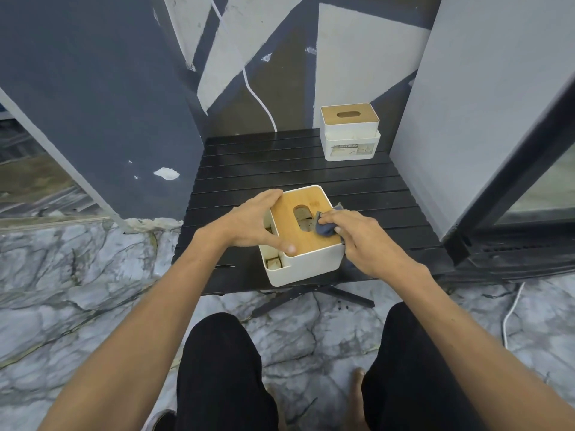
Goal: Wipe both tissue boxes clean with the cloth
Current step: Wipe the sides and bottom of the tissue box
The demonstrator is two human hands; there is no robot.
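1. Step in hand: wiping the near tissue box [306,262], first of the two by my read. It sits at the front edge of the black slatted table [280,169], white body, bamboo lid [300,217] with an oval slot.
2. Right hand [362,236]: grip is curled round the dark blue cloth [326,227], bunched and pressed on the lid just right of the slot. Part of the cloth trails off the lid's right edge.
3. Left hand [255,223]: steadying the box. Fingers reach over the lid's far-left corner, thumb sits on the near-left corner; grip is spread across the lid's left side, bracing rather than lifting, as far as I can tell.
4. Side compartment on the box's left is exposed; a small pale item lies in it, can't identify.
5. Second tissue box [350,132]: far right corner of the table, well apart from both hands, untouched, label on its front face.
6. Progress estimate: early. Only the lid top is under the cloth; white walls and the second box look pending.
7. Next move calls for: sweeping the cloth across the rest of the lid, around the slot, then down the walls. Left hand needs to keep the box from sliding toward the table's front edge.
8. Risk: the box is close to that edge; a hard push toward the person could tip it off.
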